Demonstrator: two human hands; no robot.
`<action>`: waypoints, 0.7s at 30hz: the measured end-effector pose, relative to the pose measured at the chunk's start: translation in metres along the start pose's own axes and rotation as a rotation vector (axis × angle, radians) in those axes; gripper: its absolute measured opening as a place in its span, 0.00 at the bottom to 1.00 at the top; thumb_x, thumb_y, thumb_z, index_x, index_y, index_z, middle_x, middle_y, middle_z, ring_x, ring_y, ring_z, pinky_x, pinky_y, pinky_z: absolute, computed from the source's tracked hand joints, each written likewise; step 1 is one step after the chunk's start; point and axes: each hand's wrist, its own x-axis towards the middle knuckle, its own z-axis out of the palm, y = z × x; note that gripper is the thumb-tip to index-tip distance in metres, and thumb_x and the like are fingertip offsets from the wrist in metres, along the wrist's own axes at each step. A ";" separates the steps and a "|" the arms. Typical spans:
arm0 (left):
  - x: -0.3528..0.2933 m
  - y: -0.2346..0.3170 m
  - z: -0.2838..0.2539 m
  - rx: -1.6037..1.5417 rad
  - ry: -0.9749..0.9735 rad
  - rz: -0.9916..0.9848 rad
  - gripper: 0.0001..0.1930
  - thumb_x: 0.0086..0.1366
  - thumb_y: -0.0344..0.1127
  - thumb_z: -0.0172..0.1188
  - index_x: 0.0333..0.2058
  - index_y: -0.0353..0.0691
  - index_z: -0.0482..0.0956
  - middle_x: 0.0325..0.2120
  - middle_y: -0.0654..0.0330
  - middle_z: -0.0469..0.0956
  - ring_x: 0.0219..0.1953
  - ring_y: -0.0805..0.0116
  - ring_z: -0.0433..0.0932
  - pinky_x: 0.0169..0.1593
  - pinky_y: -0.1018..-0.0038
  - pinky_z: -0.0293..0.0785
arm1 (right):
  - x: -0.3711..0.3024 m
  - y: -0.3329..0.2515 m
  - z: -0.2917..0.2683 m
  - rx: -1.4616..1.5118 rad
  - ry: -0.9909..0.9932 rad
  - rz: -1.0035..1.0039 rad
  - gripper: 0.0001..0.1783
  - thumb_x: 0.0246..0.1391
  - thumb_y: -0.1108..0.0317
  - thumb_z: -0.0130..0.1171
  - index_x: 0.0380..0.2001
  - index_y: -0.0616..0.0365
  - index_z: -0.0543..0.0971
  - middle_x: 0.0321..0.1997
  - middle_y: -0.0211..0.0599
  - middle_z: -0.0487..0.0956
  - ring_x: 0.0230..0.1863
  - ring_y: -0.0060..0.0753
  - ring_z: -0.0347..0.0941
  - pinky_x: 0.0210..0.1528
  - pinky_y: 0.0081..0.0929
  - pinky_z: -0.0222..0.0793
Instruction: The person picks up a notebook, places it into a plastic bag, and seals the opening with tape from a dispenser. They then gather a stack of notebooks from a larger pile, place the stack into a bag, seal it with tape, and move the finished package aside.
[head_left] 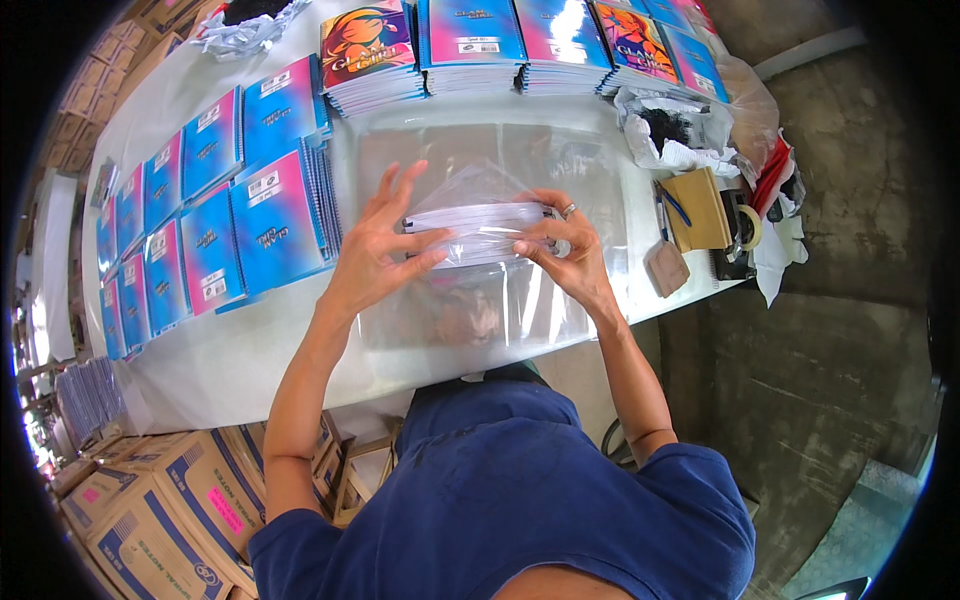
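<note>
A white-edged stack [480, 220] in clear film [480, 182] lies between the hands, over the bench [220, 375], its long axis left to right, page edges toward the wearer; glare and folds blur its outline, its covers hard to make out; the right hand [574, 245] has film in its grip; the left hand [378, 245] touches the other end, some fingers raised, whether its grip pinches I cannot tell; farther notebooks [470, 35] are cut off above.
</note>
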 end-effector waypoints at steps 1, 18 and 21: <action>0.003 0.000 0.001 0.021 -0.004 0.010 0.15 0.50 0.39 0.69 0.39 0.61 0.85 0.64 0.63 0.59 0.68 0.52 0.50 0.64 0.62 0.57 | 0.000 0.001 0.000 -0.004 0.016 0.013 0.09 0.42 0.64 0.71 0.30 0.48 0.86 0.50 0.37 0.76 0.53 0.36 0.69 0.53 0.36 0.64; 0.045 -0.028 -0.004 -0.319 -0.229 -0.236 0.37 0.56 0.46 0.66 0.62 0.40 0.62 0.56 0.52 0.70 0.60 0.65 0.63 0.59 0.73 0.61 | 0.044 -0.005 -0.013 0.055 -0.124 0.073 0.22 0.41 0.62 0.71 0.41 0.60 0.81 0.38 0.30 0.80 0.40 0.28 0.73 0.48 0.29 0.60; 0.056 -0.039 -0.011 -0.423 -0.612 -0.416 0.29 0.61 0.49 0.61 0.56 0.37 0.71 0.43 0.55 0.78 0.45 0.72 0.72 0.48 0.76 0.67 | 0.050 -0.006 -0.019 0.081 -0.303 0.290 0.19 0.44 0.62 0.69 0.39 0.62 0.81 0.33 0.31 0.80 0.34 0.24 0.72 0.40 0.24 0.63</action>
